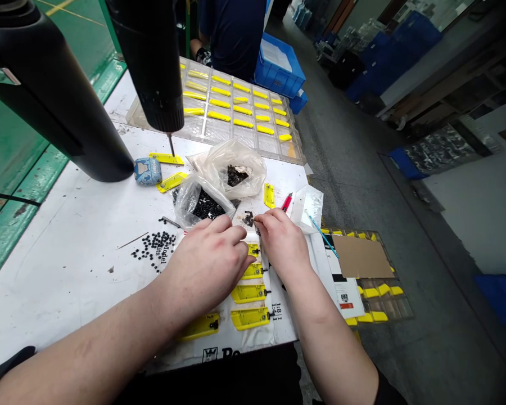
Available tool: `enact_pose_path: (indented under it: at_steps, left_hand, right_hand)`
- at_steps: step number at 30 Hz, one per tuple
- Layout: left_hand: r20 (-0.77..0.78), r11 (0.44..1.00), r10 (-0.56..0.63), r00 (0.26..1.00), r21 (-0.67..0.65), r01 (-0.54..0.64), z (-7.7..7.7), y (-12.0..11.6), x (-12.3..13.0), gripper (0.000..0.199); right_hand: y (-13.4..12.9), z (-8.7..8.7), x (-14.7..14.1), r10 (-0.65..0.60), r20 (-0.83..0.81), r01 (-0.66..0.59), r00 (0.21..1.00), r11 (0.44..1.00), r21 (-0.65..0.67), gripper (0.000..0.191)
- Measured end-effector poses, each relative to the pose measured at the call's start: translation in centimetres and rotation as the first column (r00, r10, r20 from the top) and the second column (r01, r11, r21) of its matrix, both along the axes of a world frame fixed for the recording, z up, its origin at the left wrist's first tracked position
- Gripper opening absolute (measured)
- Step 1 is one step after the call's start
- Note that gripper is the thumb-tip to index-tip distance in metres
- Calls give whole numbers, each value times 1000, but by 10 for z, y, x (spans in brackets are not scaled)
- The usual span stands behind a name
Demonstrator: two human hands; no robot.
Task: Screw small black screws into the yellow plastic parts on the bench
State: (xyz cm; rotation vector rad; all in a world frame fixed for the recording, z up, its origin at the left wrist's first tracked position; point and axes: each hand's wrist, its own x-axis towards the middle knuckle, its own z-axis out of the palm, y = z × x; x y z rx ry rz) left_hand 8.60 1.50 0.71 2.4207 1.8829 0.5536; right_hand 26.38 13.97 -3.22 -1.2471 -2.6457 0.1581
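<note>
- Readable stuff first: "Model Kits" (163, 254) is printed on the white surface (93, 247), partly under loose round black bits (149, 247).
- Near my right forearm there's print (277, 311) that looks like "1:8" and "1:4". At the front edge, a crest logo (209, 354) sits beside big lettering (231, 354) starting with P, rest cut off.
- The blue packet (148, 171) has pale lettering too blurry for me to read. The white sheet (349, 295) off to the right has a code square and a red strip, fine print illegible.
- My left hand (213, 247) is half curled, palm down; can't tell if it's got hold of anything. My right hand (283, 239) is pinched at the fingertips, right by some tiny black pieces (248, 218); can't tell if one's in there.
- The yellow plastic shells (250, 293) sit in a column between my forearms, and my left hand covers part of them.
- Two clear bags (188, 205) of black parts crowd the space ahead.
- The black power screwdriver (158, 67) hangs tip down, blocking part of the compartment tray (217, 132); a fat black cylinder (63, 95) looms to its left.
- Red cutter (287, 202) just past my right hand.
</note>
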Motion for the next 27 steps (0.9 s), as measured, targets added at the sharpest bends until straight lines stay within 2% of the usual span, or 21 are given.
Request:
enact_pose_path:
  at_steps: [19, 23, 25, 27]
  left_hand:
    - [23, 999, 18, 1000, -36, -17, -1, 4, -4, 31]
    - [27, 999, 8, 1000, -43, -7, -1, 4, -3, 33]
    - [59, 998, 50, 997, -46, -47, 0, 3, -2, 36]
    - [185, 985, 166, 969, -74, -154, 4, 2, -2, 35]
  right_hand:
    - [0, -7, 3, 32, -99, -33, 995, 999, -6, 19]
    - [2, -6, 5, 56, -167, -57, 984, 998, -1, 18]
    - [1, -2, 7, 81, -227, -82, 970, 997, 7, 16]
    - [-2, 7, 9, 120, -297, -118, 947, 993, 25, 13]
